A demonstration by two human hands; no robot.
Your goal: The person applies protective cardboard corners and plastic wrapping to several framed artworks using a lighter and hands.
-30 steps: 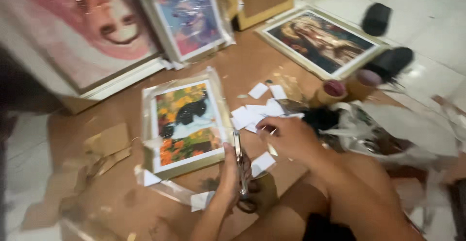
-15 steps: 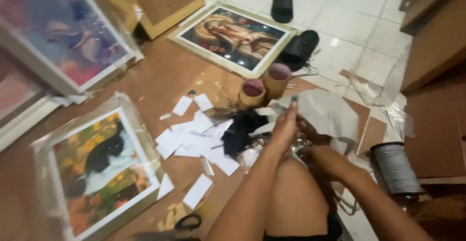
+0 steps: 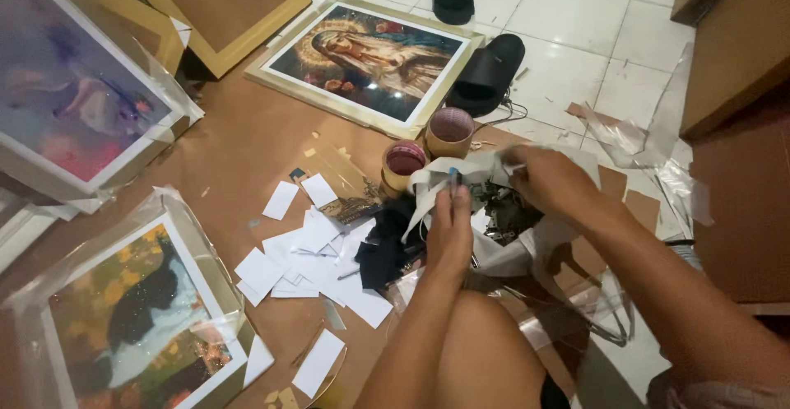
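Both hands now raised over crumpled grey-white plastic bag (image 3: 494,180) beside two brown tape rolls (image 3: 428,147). Left hand (image 3: 449,232) fingers pinched on bag edge; right hand (image 3: 553,180) clamped on its far edge, formerly extended flat.

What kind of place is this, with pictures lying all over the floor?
Probably a small picture-framing workshop, worked on the floor: framed pictures wrapped in plastic, tape rolls, cut paper slips, and both hands in a bag of small metal parts.
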